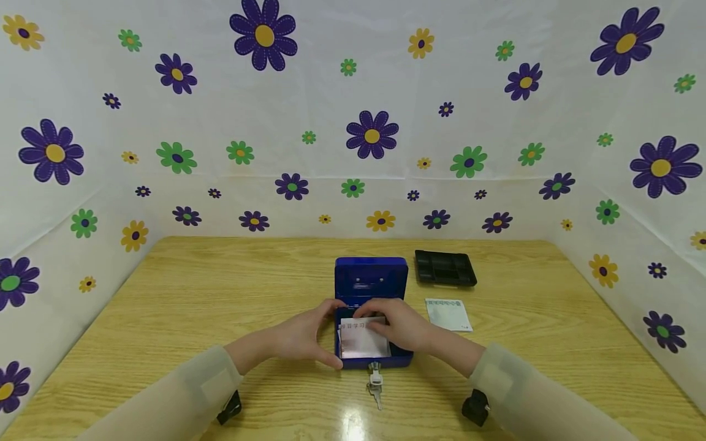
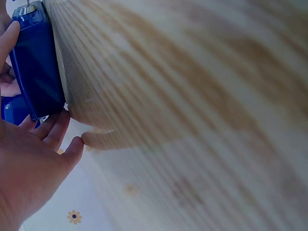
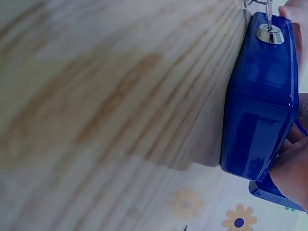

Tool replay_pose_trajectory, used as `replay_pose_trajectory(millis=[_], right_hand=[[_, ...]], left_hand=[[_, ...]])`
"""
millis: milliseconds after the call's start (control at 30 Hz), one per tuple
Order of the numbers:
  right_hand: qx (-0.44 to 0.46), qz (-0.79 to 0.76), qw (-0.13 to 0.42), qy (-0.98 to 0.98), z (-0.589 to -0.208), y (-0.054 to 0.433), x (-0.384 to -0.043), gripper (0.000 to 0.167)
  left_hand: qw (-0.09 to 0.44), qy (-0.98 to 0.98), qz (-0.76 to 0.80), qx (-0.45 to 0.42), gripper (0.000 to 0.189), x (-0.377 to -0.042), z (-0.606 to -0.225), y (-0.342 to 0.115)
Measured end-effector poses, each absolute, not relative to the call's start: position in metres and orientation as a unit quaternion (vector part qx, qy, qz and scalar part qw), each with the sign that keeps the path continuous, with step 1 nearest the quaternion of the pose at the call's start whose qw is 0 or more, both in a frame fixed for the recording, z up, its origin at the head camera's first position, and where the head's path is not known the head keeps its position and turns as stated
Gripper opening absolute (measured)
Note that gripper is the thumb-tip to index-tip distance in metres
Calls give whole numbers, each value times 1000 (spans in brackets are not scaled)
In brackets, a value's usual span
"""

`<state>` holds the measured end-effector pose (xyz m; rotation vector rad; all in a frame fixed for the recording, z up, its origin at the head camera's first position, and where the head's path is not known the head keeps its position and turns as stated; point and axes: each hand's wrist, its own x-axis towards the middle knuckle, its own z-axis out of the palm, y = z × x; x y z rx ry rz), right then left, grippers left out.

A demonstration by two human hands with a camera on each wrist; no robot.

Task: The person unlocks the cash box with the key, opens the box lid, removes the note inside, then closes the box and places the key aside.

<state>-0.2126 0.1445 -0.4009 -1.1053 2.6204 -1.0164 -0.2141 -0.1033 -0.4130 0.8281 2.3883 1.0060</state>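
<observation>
A blue metal cash box (image 1: 371, 362) stands on the table with its lid (image 1: 371, 278) raised. Inside lies a pinkish paper note (image 1: 364, 344) with a printed row of marks along one edge; another paper edge shows under it. My left hand (image 1: 300, 334) holds the box by its left side, thumb at the front corner and fingers toward the back. Over the box, my right hand (image 1: 405, 324) pinches the note's upper right part between thumb and fingers. A key (image 1: 376, 380) sits in the front lock, a second key hanging from it. The right fingertips are hidden in the right wrist view.
A black compartment tray (image 1: 445, 268) lies behind and right of the box. A pale greenish paper note (image 1: 449, 315) lies on the wooden table (image 1: 220, 275) near my right forearm. A white flowered cloth (image 1: 309, 104) encloses the table's back and sides.
</observation>
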Motion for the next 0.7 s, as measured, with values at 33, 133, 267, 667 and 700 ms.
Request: replay_pose_trajectory(millis=[33, 133, 267, 667, 700], right_hand=[[-360, -340, 62, 867, -400, 144, -212, 25], [-352, -349, 57, 867, -399, 144, -212, 24], [-345, -360, 53, 865, -395, 145, -212, 24], [-322, -395, 15, 860, -377, 159, -216, 23], [-319, -397, 13, 861, -375, 162, -215, 23]], left_hand=[[209, 858, 362, 298, 102, -214, -413, -103], [210, 858, 363, 298, 101, -214, -413, -103], [208, 858, 363, 297, 101, -214, -412, -104], [200, 864, 356, 293, 104, -213, -413, -102], [201, 864, 357, 292, 103, -213, -413, -102]])
